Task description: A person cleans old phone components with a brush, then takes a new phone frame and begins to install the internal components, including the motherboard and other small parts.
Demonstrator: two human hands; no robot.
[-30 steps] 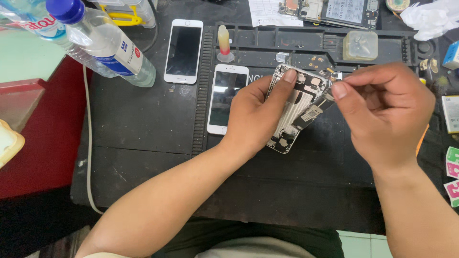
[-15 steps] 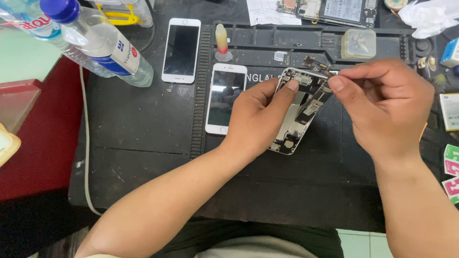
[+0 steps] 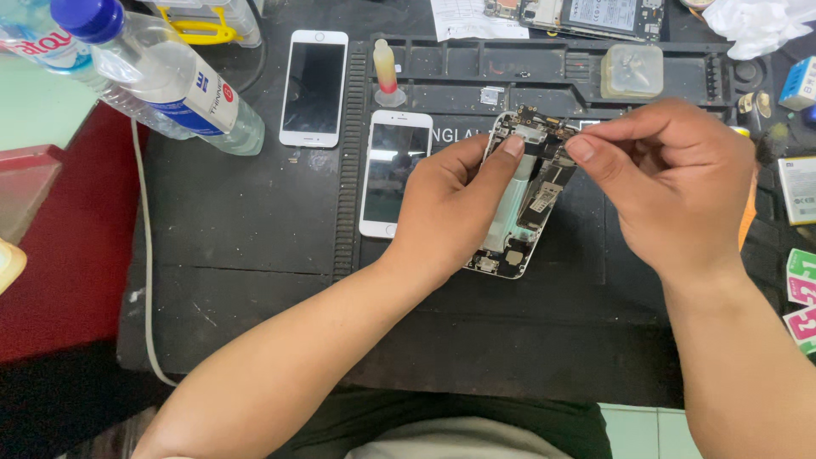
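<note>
Open mat (image 3: 238, 229) left of white phones (image 3: 393, 170), bottle (image 3: 161, 81) beyond.

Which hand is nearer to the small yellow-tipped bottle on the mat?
Left. The left hand lies just below and right of the small bottle; the right hand is far off to its right.

Both forearms reach in from the bottom edge and meet over the opened phone body (image 3: 527, 200). The left hand (image 3: 450, 208) cups that phone body from its left side — thumb stretched along its upper edge. The right hand (image 3: 671, 183) sits on its right, fingers curled — thumb and forefinger pinched at its top corner.
</note>
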